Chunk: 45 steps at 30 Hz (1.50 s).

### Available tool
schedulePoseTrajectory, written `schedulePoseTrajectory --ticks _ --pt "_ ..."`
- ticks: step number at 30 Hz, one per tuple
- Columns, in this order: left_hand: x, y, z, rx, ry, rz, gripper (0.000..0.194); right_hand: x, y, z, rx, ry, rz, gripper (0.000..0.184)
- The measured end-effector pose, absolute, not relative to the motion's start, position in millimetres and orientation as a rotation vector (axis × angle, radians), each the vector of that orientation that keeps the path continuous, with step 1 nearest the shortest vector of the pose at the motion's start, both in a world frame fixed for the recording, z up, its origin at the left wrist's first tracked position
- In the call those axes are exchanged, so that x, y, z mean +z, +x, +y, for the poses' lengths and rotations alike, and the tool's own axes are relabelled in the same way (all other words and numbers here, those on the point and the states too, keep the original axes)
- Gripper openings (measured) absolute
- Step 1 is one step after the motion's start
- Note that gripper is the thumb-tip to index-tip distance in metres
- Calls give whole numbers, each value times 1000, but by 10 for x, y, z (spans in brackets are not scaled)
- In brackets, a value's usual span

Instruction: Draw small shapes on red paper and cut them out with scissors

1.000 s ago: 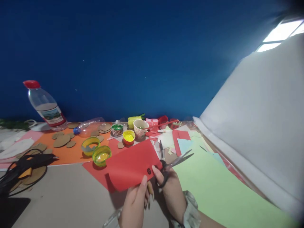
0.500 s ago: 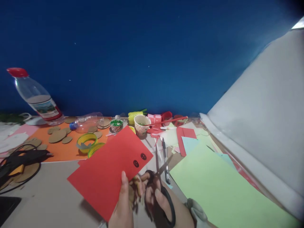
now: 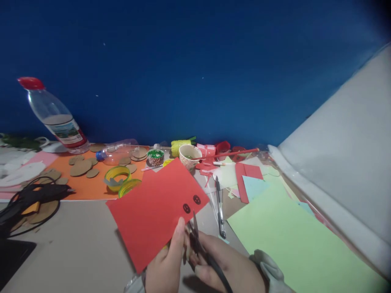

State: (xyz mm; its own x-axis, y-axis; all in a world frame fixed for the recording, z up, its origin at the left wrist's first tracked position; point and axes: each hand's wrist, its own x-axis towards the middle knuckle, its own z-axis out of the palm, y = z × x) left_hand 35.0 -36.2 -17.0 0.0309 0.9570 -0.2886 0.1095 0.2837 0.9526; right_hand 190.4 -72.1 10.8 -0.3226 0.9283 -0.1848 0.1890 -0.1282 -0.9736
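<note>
A sheet of red paper (image 3: 152, 207) is pinched at its lower edge by my left hand (image 3: 168, 260), thumb on top. Two black button-like drawings (image 3: 192, 204) mark its right corner. My right hand (image 3: 226, 260) grips black-handled scissors (image 3: 200, 246), whose blades are parted at the paper's lower right edge, just below the drawings. Part of the lower blade and the left fingers are hidden behind the paper. A black pen (image 3: 220, 211) lies on the table to the right of the paper.
Green paper (image 3: 293, 232) covers the right side. Yellow-green tape rolls (image 3: 117, 178), a paper cup (image 3: 190, 159) with a red brush and a small cup of green paint (image 3: 155, 156) stand behind. A bottle (image 3: 58, 118), cardboard discs (image 3: 81, 167) and a corded glue gun (image 3: 45, 195) are left.
The red paper was turned so both drawings show. My right hand shifted its hold on the scissors and brought their blades from pointing away to the paper's lower right edge.
</note>
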Motion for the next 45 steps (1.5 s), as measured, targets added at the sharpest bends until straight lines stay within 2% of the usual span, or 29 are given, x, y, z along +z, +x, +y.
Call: schedulePoseTrajectory --ticks 7,13,19,26,31,39,45 --pt "-3 473 -467 942 1023 1298 51 181 1896 -706 1607 -1143 -1571 40" --pt "7 476 -476 882 1033 1188 54 215 1921 -687 1568 -1163 -1665 48" --pt "-24 381 -428 825 1194 1260 50 204 1917 -698 1504 -1154 -1683 50" --pt "-65 370 -460 860 1110 1288 38 145 1894 -719 1495 -1191 -1635 46" --pt "-48 378 -466 836 1062 1257 43 184 1868 -714 1526 -1146 -1597 53" --pt "-25 377 -464 874 1100 1284 35 195 1875 -708 1496 -1138 -1584 55" --pt "-20 371 -483 844 1181 1288 39 174 1898 -737 1512 -1134 -1587 61"
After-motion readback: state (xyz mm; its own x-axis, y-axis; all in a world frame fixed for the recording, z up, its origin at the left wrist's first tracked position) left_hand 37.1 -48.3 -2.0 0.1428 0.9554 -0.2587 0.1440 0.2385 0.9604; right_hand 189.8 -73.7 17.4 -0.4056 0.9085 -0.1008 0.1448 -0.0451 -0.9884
